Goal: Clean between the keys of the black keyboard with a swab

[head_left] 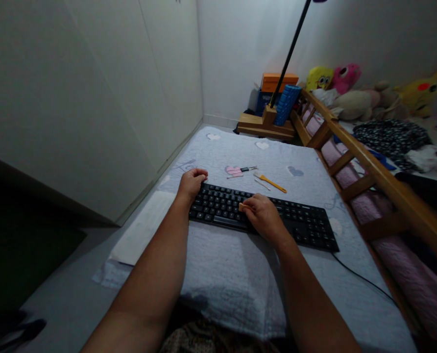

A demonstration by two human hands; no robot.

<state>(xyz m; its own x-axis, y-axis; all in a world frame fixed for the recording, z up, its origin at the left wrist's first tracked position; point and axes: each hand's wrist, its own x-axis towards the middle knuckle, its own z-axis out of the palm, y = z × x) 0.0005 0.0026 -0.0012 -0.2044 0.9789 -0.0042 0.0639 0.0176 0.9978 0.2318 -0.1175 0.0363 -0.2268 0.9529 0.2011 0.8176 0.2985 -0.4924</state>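
Note:
A black keyboard (222, 202) lies slightly slanted on the cloth-covered table. My left hand (192, 184) rests at its upper left corner, fingers curled against the edge; whether they grip it is hard to tell. Over the middle keys, my right hand (261, 214) pinches a small tan piece (242, 207) between thumb and fingers. Behind the keyboard lie a brush with a yellow handle (273, 183), a cotton swab (262, 184), another swab (235, 176) and a small tool with a black and metal end (245, 169).
A white sheet or pad (145, 228) lies at the table's left. The keyboard cable (365, 278) runs to the right. A wooden rail (373, 159) borders the right side, with plush toys beyond. A lamp stand (266, 122) stands behind the table.

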